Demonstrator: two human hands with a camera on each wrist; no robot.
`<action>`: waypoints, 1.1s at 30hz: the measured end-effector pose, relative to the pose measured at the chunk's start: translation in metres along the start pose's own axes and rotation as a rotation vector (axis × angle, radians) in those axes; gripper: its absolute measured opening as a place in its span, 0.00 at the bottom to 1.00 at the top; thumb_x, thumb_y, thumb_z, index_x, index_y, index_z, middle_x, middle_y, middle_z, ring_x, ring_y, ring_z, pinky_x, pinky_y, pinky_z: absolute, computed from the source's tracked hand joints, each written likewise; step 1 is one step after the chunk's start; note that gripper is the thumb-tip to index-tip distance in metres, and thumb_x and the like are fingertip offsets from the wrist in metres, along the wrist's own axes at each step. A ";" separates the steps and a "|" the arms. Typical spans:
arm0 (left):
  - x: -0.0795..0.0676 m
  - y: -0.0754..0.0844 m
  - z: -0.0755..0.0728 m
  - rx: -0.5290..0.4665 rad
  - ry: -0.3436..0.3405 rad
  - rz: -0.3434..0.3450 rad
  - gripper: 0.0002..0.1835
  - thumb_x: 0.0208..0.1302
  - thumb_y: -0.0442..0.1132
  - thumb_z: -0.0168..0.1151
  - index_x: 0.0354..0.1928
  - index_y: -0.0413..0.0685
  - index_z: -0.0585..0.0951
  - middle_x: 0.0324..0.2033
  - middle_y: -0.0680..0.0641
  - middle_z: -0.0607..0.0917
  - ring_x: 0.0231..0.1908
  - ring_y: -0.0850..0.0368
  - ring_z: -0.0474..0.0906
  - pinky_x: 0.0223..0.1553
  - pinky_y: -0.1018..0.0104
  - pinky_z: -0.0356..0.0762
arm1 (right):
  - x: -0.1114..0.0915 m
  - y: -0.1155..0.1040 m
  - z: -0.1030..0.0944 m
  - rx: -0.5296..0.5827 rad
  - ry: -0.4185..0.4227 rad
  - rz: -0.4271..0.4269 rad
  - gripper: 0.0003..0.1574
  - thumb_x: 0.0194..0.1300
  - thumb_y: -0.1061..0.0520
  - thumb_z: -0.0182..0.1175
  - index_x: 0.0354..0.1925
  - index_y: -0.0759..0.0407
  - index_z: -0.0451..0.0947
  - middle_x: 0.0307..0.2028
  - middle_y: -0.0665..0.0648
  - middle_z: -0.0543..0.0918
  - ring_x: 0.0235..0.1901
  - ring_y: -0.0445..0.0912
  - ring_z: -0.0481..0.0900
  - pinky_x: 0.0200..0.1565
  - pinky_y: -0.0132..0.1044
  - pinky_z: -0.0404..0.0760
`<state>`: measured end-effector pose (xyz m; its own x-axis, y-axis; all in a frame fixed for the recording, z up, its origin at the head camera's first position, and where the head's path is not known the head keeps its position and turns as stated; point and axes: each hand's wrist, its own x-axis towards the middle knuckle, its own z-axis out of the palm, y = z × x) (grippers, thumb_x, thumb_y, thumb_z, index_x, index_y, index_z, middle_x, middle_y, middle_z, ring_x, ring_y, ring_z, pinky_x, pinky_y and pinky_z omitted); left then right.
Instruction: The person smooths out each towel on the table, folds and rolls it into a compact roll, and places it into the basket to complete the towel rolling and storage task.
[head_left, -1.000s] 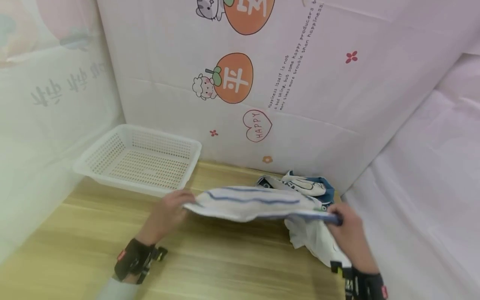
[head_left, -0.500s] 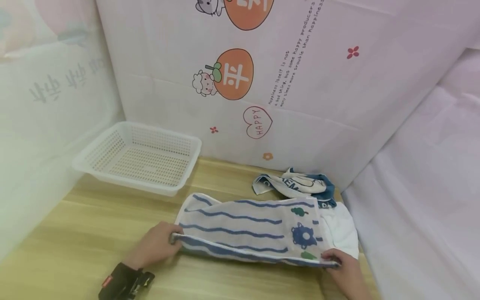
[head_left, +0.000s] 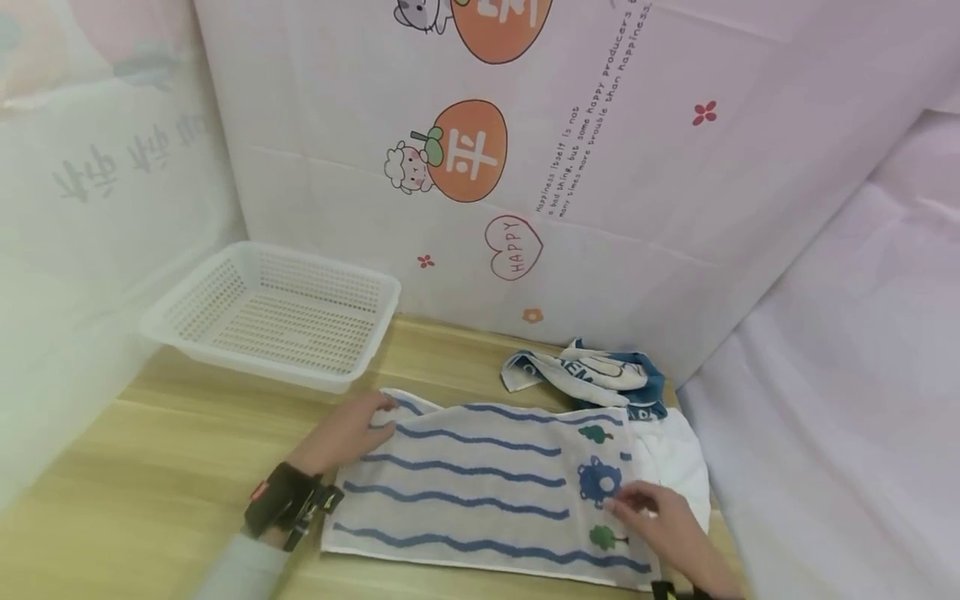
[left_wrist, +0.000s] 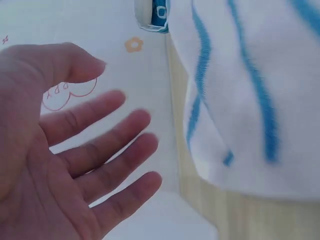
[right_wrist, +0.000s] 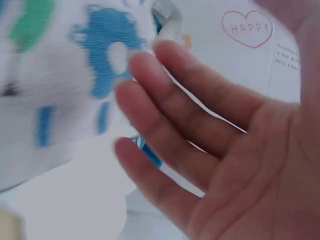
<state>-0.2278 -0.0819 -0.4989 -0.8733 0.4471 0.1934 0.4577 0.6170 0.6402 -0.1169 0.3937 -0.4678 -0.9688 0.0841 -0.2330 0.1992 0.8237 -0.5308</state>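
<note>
A white towel [head_left: 465, 492] with wavy blue stripes, a blue bear and green trees lies spread on the table, its far left corner slightly folded. Over that corner is my left hand [head_left: 345, 435]; the left wrist view shows its fingers loosely extended beside the towel [left_wrist: 235, 100], gripping nothing. My right hand [head_left: 671, 529] hovers at the towel's right side near the bear. In the right wrist view its fingers [right_wrist: 165, 120] are relaxed and hold nothing, with the printed towel [right_wrist: 60, 75] beyond the fingertips.
At the back left stands a white perforated plastic basket [head_left: 360, 358]. A crumpled blue and white cloth [head_left: 600, 375] lies at the back right, with a plain white cloth [head_left: 678, 458] in front of it, partly under the striped towel. Printed white sheets [head_left: 615, 275] wall the table.
The towel, held up by both hands earlier, came down onto the table and now lies flat. Both hands have let go; the left moved to the far left corner, the right slightly leftward.
</note>
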 end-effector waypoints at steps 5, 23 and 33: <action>0.035 -0.008 0.008 0.098 0.008 0.008 0.21 0.67 0.38 0.64 0.60 0.38 0.79 0.55 0.38 0.83 0.57 0.39 0.79 0.60 0.43 0.76 | 0.040 -0.002 -0.016 -0.071 0.136 -0.184 0.19 0.70 0.50 0.64 0.52 0.61 0.82 0.47 0.58 0.86 0.47 0.51 0.82 0.50 0.51 0.81; 0.069 -0.031 0.024 0.165 -0.126 -0.091 0.08 0.60 0.27 0.59 0.41 0.38 0.83 0.36 0.44 0.85 0.38 0.47 0.81 0.45 0.52 0.82 | 0.130 0.017 -0.008 -0.131 0.253 -0.303 0.22 0.66 0.58 0.67 0.55 0.68 0.78 0.50 0.70 0.78 0.53 0.64 0.72 0.58 0.63 0.69; 0.074 0.001 0.000 0.197 -0.130 -0.032 0.06 0.61 0.31 0.66 0.39 0.43 0.81 0.36 0.46 0.84 0.39 0.50 0.81 0.44 0.55 0.82 | 0.127 0.019 -0.006 -0.062 0.256 -0.266 0.20 0.67 0.61 0.65 0.54 0.67 0.75 0.48 0.66 0.81 0.48 0.57 0.79 0.51 0.55 0.79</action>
<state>-0.2921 -0.0479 -0.4842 -0.8649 0.4970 0.0693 0.4648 0.7412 0.4843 -0.2365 0.4236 -0.5029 -0.9925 -0.0066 0.1222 -0.0665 0.8671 -0.4936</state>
